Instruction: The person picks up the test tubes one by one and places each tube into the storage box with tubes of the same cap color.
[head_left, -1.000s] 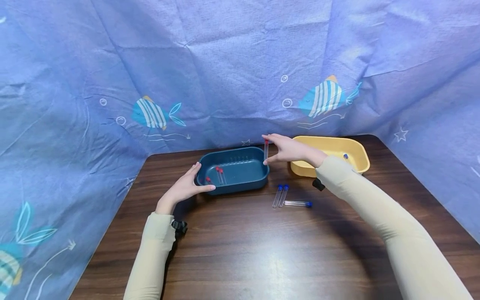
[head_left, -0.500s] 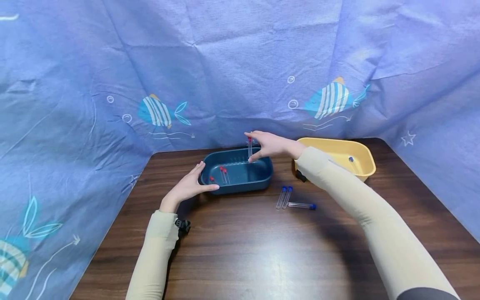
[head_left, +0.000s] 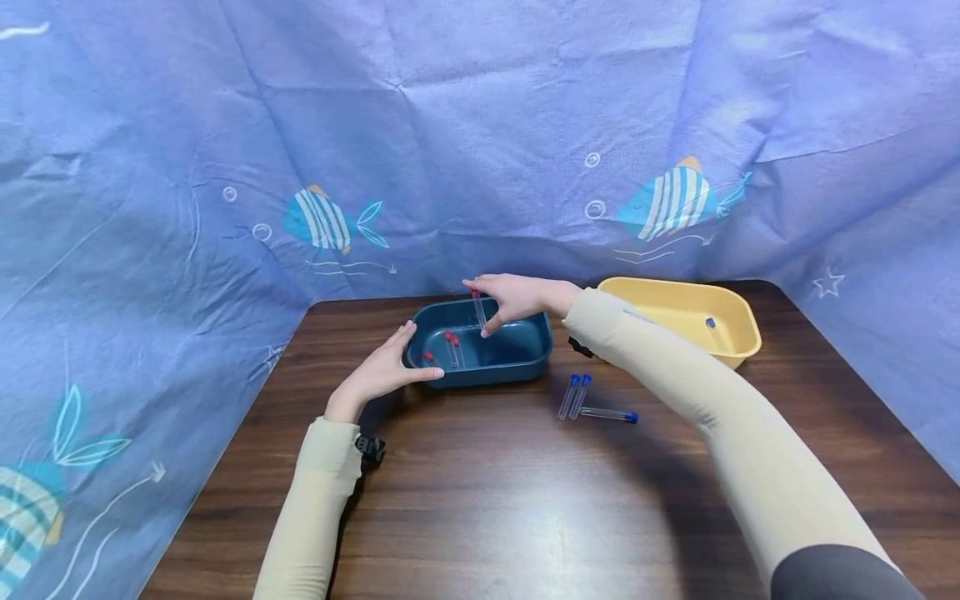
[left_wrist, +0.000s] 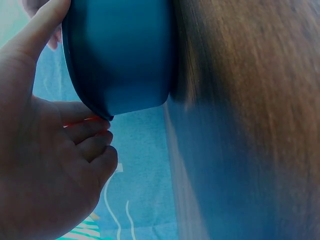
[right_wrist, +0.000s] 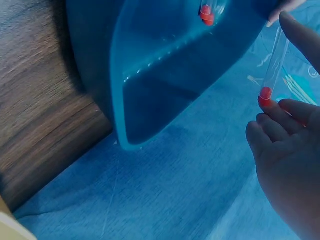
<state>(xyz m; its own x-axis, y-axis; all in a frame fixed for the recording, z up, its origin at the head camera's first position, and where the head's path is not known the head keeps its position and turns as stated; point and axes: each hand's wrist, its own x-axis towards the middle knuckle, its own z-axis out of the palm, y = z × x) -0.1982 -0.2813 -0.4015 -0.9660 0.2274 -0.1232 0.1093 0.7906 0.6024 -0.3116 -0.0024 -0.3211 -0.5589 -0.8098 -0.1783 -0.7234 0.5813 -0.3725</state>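
A dark blue plastic basin (head_left: pixel 498 375) stands near the back of the table. My left hand (head_left: pixel 377 369) grips its left end, thumb at the front rim and fingers round the end wall. Over the basin, my right hand (head_left: pixel 519 297) holds a clear test tube (right_wrist: pixel 275 61) lengthwise between thumb and fingers. Its red cap (right_wrist: pixel 265 94) sits against a fingertip, and the tube hangs steeply, cap up, in the head view. Inside the basin, at its left, lie several red-capped test tubes (head_left: pixel 455 352).
Three blue-capped test tubes (head_left: pixel 574 397) lie on the dark wooden table (head_left: pixel 450 500), right of the basin's front. A yellow basin (head_left: pixel 738 333) stands at the back right, a blue cap (head_left: pixel 710 322) showing inside it. A blue fish-print cloth (head_left: pixel 480 125) hangs behind.
My right hand has carried the red-capped test tube leftward from the basin's right end to over its middle. My left hand keeps its grip. The head view has shifted slightly.
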